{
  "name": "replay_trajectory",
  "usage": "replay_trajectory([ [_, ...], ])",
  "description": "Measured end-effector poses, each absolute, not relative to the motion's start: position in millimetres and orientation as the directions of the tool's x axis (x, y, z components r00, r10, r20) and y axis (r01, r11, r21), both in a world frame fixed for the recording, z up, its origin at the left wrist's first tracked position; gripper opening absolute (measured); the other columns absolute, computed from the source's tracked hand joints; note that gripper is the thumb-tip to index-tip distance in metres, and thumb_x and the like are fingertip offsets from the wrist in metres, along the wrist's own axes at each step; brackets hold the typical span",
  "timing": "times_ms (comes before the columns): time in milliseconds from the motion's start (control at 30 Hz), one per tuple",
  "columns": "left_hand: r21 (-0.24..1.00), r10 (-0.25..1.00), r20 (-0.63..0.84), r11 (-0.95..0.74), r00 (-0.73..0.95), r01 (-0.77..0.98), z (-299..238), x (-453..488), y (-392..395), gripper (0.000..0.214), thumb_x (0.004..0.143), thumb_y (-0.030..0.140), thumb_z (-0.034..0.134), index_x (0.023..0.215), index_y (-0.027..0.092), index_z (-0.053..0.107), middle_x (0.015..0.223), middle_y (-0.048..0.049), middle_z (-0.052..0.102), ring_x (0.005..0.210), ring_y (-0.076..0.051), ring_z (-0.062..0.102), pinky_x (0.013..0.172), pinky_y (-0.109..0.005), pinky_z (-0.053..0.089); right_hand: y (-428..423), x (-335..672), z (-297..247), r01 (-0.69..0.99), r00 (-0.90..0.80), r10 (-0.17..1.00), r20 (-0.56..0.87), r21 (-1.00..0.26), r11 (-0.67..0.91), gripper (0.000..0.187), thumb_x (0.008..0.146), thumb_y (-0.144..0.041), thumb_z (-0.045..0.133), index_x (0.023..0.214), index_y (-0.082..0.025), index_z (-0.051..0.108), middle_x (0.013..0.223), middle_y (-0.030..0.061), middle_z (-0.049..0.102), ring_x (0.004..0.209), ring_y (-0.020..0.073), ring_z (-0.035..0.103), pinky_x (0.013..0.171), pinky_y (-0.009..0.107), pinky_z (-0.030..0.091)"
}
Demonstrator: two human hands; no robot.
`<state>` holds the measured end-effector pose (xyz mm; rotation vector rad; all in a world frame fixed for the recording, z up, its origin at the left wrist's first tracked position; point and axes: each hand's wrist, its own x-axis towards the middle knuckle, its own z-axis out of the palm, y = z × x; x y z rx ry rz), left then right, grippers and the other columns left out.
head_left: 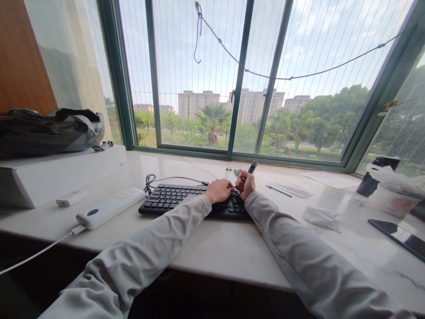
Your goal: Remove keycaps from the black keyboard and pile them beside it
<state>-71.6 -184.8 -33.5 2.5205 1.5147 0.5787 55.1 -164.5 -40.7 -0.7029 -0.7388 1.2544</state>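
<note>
A black keyboard [166, 197] lies on the pale stone counter, its cable coiled behind its left end. My left hand [219, 190] rests over the keyboard's right part, fingers bent and drawn together; whatever is at its fingertips is hidden. Close beside it, my right hand [245, 184] is closed round a slim black tool [253, 166], whose upper end sticks up out of the fist. The tool's lower end and its exact kind cannot be made out. Small black keycaps [237, 172] lie on the counter just behind my right hand.
To the left are a white power bank [109, 208] with a cable, a small white device [71, 198] and a white box [63, 173] bearing a dark bag [43, 130]. On the right lie a blue stick [280, 191], clear plastic wrapping [321, 217], a phone [400, 237] and a plastic bag [395, 190].
</note>
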Motion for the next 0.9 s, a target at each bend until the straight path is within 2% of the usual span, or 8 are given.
replay_trajectory([
  [167,0.387,0.895,0.27,-0.44,0.356,0.811,-40.6,-69.3,-183.2,0.031,0.078,0.051,0.056,0.097,0.033,0.073,0.097,0.0006,0.073,0.095,-0.022,0.065,0.08,-0.029,0.049,-163.7,51.6,-44.6,-0.519,0.183,0.972,0.146,-0.826,0.222,0.041,0.076,-0.033,0.056,0.055,-0.024,0.022,0.036,-0.011,0.015,0.03,0.0062,0.014,0.03,0.022,0.017],
  [367,0.47,0.938,0.215,-0.344,0.272,0.813,-36.7,-69.0,-184.9,0.031,0.07,0.053,0.064,0.093,0.034,0.075,0.096,0.0013,0.073,0.093,-0.021,0.066,0.076,-0.027,0.049,-163.2,45.7,-47.5,-0.443,0.231,0.958,0.172,-0.857,0.261,0.04,0.069,-0.03,0.058,0.055,-0.025,0.021,0.037,-0.0107,0.017,0.03,0.0055,0.015,0.029,0.023,0.008],
  [600,0.492,0.944,0.188,-0.328,0.27,0.806,-33.8,-68.7,-186.5,0.037,0.07,0.057,0.063,0.094,0.032,0.075,0.098,0.0,0.073,0.094,-0.021,0.066,0.075,-0.025,0.048,-165.6,44.1,-51.0,-0.375,0.266,0.936,0.23,-0.87,0.32,0.038,0.064,-0.027,0.059,0.053,-0.025,0.022,0.037,-0.0113,0.019,0.029,0.0047,0.016,0.028,0.023,0.013],
  [900,0.5,0.941,0.185,-0.338,0.283,0.797,-35.1,-68.7,-183.3,0.035,0.069,0.056,0.063,0.093,0.034,0.074,0.099,0.0033,0.073,0.092,-0.019,0.066,0.072,-0.024,0.046,-163.0,44.1,-54.2,-0.353,0.314,0.909,0.274,-0.855,0.38,0.035,0.06,-0.024,0.059,0.049,-0.025,0.026,0.035,-0.0104,0.022,0.027,0.0053,0.019,0.026,0.024,0.014],
])
